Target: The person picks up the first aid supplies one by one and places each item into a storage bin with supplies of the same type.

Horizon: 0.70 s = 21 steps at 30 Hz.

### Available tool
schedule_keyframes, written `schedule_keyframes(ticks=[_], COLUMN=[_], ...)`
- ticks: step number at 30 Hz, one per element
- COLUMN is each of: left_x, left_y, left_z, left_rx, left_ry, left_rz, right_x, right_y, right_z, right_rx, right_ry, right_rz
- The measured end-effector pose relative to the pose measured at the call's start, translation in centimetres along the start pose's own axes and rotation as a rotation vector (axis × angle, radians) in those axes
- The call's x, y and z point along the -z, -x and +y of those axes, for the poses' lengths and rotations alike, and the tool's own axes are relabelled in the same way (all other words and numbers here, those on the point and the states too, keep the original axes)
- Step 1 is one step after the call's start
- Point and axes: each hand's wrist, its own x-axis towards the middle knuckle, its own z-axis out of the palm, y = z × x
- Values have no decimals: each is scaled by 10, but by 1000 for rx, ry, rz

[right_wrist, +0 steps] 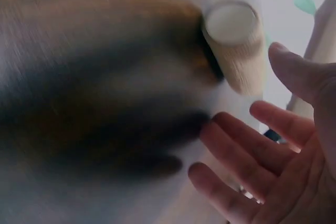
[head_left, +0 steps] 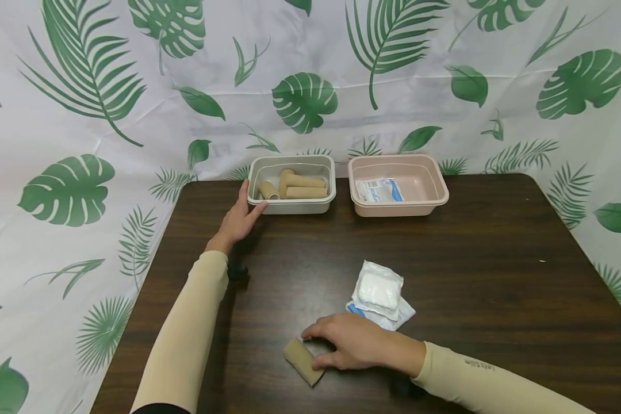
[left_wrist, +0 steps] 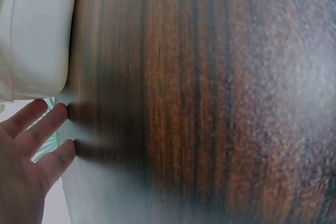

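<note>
A tan cylindrical roll (head_left: pixel 303 362) with a pale round end lies on the table near the front. My right hand (head_left: pixel 354 345) is over its right side; in the right wrist view, thumb and fingers are spread apart beside the roll (right_wrist: pixel 239 56), with a gap between. My left hand (head_left: pixel 238 220) rests at the left front corner of a grey plastic bin (head_left: pixel 295 209), its fingers extended along the bin's side and the thumb near the front rim. Several similar tan rolls (head_left: pixel 306 192) lie inside that bin. The left wrist view shows the fingertips (left_wrist: pixel 60 111) by the bin's underside.
A pink bin (head_left: pixel 393 210) stands right of the grey one, holding a white and blue packet (head_left: pixel 379 190). Stacked white pads in clear wrapping (head_left: pixel 379 288) lie over another blue and white packet (head_left: pixel 405 313) behind my right hand. A leaf-print cloth (head_left: pixel 310 69) hangs behind the dark wooden table (head_left: pixel 476 259).
</note>
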Motion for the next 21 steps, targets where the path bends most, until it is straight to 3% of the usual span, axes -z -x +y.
schedule_keyframes(ticks=[7, 13, 17, 21], left_x=[-1, 0, 0, 0], left_y=[0, 1, 1, 0], left_z=[0, 0, 0, 0], left_rx=[-10, -2, -9, -8], left_ry=[4, 9, 11, 13], left_rz=[-4, 4, 5, 1], right_x=[-14, -22, -26, -28], right_y=[5, 4, 3, 4], right_z=[-6, -14, -17, -18], right_rx=[29, 26, 64, 97], right_ry=[84, 127, 180, 164], right_rz=[96, 95, 117, 113])
